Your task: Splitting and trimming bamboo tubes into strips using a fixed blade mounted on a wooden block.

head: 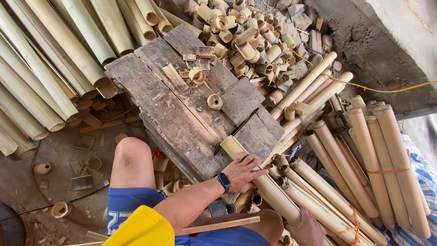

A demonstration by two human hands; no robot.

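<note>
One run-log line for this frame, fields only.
left hand: flat on bamboo pole | right hand: gripping pole lower down | pole end on wooden block | bamboo ring on block

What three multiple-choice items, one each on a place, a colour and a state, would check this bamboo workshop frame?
1. Where does the near end of the bamboo pole under the hands lie?
A. on the wooden workbench
B. on the blue cloth
C. inside a bucket

2. What colour is the cord running across the concrete?
A. red
B. yellow
C. black

3. How is the left hand placed?
A. raised in the air
B. pressed flat on the pole
C. gripping a hammer

Answers: 1 A, the cut end sits on the bench's edge. 2 B, the yellow cord shows plainly. 3 B, fingers spread on the pole, while the right hand grips it lower down.
</note>
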